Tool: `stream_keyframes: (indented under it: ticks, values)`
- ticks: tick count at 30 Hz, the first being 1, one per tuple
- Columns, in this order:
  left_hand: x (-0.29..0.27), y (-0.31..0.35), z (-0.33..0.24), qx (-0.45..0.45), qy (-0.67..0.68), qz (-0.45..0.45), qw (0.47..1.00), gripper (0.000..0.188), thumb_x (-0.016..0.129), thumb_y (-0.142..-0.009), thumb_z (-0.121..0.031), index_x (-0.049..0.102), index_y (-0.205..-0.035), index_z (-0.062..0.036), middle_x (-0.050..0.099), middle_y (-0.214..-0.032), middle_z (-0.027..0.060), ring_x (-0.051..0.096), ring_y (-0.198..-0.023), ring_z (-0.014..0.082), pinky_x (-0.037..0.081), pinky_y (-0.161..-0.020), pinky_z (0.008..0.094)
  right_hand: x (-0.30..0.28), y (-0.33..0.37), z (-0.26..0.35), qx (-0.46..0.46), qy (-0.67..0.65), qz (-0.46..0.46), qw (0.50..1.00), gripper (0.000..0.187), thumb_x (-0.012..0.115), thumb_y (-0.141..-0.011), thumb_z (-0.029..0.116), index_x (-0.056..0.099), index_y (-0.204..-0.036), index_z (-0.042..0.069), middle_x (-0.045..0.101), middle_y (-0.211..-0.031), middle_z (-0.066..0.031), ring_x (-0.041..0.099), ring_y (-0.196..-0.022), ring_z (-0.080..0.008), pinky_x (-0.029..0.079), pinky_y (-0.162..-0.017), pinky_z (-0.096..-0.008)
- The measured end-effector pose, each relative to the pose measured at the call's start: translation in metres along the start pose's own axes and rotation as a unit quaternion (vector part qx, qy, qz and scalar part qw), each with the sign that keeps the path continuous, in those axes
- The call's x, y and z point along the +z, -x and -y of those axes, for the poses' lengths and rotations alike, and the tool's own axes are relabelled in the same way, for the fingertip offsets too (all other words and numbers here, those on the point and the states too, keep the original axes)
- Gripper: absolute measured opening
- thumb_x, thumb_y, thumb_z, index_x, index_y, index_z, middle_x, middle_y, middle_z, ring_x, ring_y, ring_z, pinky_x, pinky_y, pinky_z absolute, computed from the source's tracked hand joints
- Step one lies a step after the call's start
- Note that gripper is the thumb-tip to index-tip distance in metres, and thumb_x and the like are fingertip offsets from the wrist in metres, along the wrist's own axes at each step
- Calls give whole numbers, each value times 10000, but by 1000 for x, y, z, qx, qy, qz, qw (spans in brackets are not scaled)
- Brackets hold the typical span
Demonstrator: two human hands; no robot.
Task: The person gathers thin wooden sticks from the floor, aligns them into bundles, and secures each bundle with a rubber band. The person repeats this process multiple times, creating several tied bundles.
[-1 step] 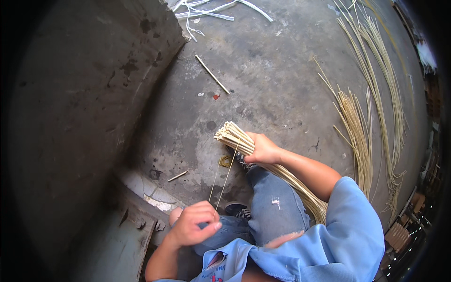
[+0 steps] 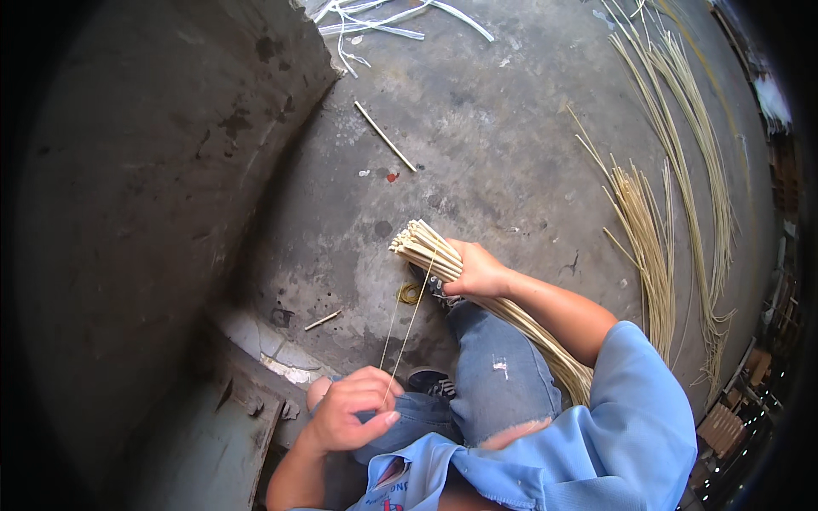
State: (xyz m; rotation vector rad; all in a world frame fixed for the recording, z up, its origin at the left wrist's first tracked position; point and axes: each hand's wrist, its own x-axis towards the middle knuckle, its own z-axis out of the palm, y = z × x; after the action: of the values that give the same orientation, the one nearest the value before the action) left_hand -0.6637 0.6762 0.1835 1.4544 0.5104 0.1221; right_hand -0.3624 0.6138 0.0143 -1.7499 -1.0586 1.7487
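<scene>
A thick bundle of pale rattan canes (image 2: 426, 249) lies across my right thigh, its cut ends pointing forward and left. My right hand (image 2: 475, 269) is wrapped round it just behind those ends. A thin yellowish string (image 2: 412, 322) crosses the bundle near the ends and runs taut down to my left hand (image 2: 354, 410), whose fingers are closed on it above my left knee. A second strand leads from that hand up toward a small yellow coil (image 2: 410, 294) on the floor beside my shoe. What lies inside my left fingers is hidden.
Longer loose canes (image 2: 648, 247) lie on the concrete floor (image 2: 503, 128) at the right. Two short cane pieces, one longer stick (image 2: 385, 136) and one stub (image 2: 323, 319), lie ahead. White plastic strips (image 2: 383, 25) are at the far edge. A dark panel (image 2: 162, 162) stands at left.
My left hand has shifted very slightly down and to the right with the string. My right hand and the bundle have stayed in place.
</scene>
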Motion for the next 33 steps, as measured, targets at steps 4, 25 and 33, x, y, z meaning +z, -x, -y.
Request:
stream_keyframes:
  ticks: [4,25,33]
  values:
    - [14,13,13,108,117,-112,981,263,619,-883,-188,542,-652,-88,704,-823,51,711,-750,261,452,-987,509,-6,2,-8,-38,-28,-20,999,565,815,-690,160,624,-1200,8,741,-1051,-166,710,-1003,-254,539,-914,-374]
    - [39,-95,133,57,625,-354,693,922,630,-1006,-459,108,-1657,-65,56,-1753,62,214,-1570,385,444,-1181,540,-18,17,30,-60,-58,71,994,596,792,-698,127,623,-1257,3,745,-1088,-112,684,-1023,-165,533,-935,-323]
    - [17,-143,109,-38,350,-230,907,1071,887,-790,-477,366,-1570,41,543,-1485,126,560,-1333,228,503,-1087,410,-23,17,29,-50,-55,77,994,609,790,-702,127,619,-1274,6,748,-1112,-130,695,-1038,-189,538,-943,-345]
